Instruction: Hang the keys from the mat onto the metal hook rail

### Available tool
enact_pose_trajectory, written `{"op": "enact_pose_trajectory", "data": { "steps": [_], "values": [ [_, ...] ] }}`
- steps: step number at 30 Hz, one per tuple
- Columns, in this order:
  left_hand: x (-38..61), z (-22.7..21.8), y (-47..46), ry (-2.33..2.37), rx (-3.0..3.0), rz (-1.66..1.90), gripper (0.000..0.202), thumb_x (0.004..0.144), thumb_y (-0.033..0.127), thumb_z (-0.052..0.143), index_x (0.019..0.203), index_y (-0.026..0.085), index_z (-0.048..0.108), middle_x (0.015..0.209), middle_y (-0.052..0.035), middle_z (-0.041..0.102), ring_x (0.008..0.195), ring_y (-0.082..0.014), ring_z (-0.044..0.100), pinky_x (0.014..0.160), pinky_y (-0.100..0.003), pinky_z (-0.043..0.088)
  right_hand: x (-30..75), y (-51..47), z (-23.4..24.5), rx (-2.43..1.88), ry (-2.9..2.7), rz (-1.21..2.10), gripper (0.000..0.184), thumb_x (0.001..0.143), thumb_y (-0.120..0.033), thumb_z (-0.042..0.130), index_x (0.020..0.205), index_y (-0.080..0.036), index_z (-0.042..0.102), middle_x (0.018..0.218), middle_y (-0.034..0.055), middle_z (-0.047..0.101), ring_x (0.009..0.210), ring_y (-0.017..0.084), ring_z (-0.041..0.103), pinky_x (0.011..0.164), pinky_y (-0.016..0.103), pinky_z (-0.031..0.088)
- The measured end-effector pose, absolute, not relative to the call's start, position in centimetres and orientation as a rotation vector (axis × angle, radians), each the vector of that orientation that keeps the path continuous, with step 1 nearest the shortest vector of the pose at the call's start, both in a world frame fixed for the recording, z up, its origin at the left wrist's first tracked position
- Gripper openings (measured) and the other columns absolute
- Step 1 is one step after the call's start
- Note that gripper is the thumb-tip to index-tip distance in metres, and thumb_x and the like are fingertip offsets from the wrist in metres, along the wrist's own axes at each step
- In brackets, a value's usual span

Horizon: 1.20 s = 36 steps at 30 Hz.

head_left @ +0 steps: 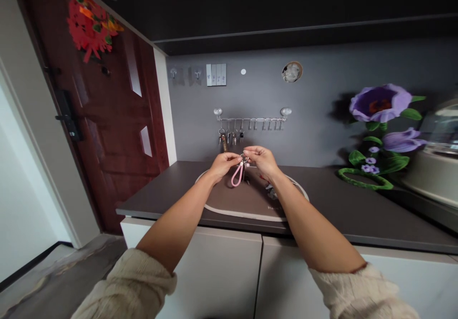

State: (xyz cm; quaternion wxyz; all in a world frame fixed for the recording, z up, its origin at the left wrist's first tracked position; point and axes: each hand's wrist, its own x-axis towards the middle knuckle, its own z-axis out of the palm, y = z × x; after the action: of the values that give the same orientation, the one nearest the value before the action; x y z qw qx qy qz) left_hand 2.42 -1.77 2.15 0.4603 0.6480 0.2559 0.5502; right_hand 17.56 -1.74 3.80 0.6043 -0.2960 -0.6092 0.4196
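Note:
Between my two hands hangs a keychain with a pink braided loop (237, 175) and a metal ring at its top. My left hand (224, 163) is closed, its thumb and finger pinching the ring from the left. My right hand (261, 159) pinches the same ring from the right. Dark keys seem to dangle beside the loop, partly blurred. Just behind the hands, a hook rail (252, 119) is fixed to the wall, with several keys (232, 137) on its left hooks. Below lies a rounded brown mat (222, 198), bearing more small metal items (271, 191) half hidden by my right forearm.
A dark counter (157, 190) runs above white cabinet doors. Purple plush flowers (381, 104) and a pale domed appliance (432, 166) stand at the right. A dark overhead cabinet (272, 8) juts out above. On the left is a red-brown door (118, 132) with a black handle.

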Motion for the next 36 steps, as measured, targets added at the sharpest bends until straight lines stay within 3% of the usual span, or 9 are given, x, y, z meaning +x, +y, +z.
{"op": "enact_pose_trajectory", "data": {
  "steps": [11,25,31,36],
  "values": [
    [2.7,1.8,-1.2,0.684,1.366,1.518,0.03,0.053,0.033,0.07,0.073,0.012,0.061,0.063,-0.0004,0.059,0.055,-0.0084,0.052,0.059,-0.024,0.041,17.0,-2.0,3.1,-0.763,-1.427,1.024,0.028,0.051,-0.03,0.071,0.069,-0.013,0.059,0.063,-0.0014,0.058,0.056,0.006,0.05,0.062,0.022,0.04],
    [3.2,0.7,-0.2,0.767,1.342,1.559,0.031,0.059,0.038,0.065,0.077,0.013,0.062,0.073,-0.0058,0.063,0.064,-0.0114,0.056,0.06,-0.024,0.044,17.2,-0.3,2.6,-0.84,-1.425,0.805,0.032,0.06,-0.044,0.06,0.068,-0.014,0.052,0.06,-0.0017,0.052,0.056,0.008,0.047,0.056,0.021,0.04],
    [3.5,0.4,-0.2,0.916,1.461,1.552,0.022,0.063,0.035,0.061,0.07,0.014,0.063,0.063,-0.0028,0.06,0.056,-0.0093,0.051,0.051,-0.02,0.038,17.4,-0.1,6.0,-0.839,-1.254,0.925,0.02,0.064,-0.032,0.061,0.068,-0.016,0.051,0.06,-0.0025,0.051,0.054,0.006,0.047,0.061,0.025,0.046],
    [3.7,0.3,0.0,0.931,1.441,1.573,0.021,0.062,0.034,0.06,0.068,0.014,0.062,0.066,-0.0043,0.061,0.056,-0.01,0.051,0.05,-0.02,0.036,17.7,1.8,8.4,-0.838,-1.122,0.917,0.005,0.071,-0.017,0.052,0.066,-0.015,0.051,0.058,-0.0019,0.052,0.052,0.006,0.048,0.062,0.027,0.049]
  ]
}}
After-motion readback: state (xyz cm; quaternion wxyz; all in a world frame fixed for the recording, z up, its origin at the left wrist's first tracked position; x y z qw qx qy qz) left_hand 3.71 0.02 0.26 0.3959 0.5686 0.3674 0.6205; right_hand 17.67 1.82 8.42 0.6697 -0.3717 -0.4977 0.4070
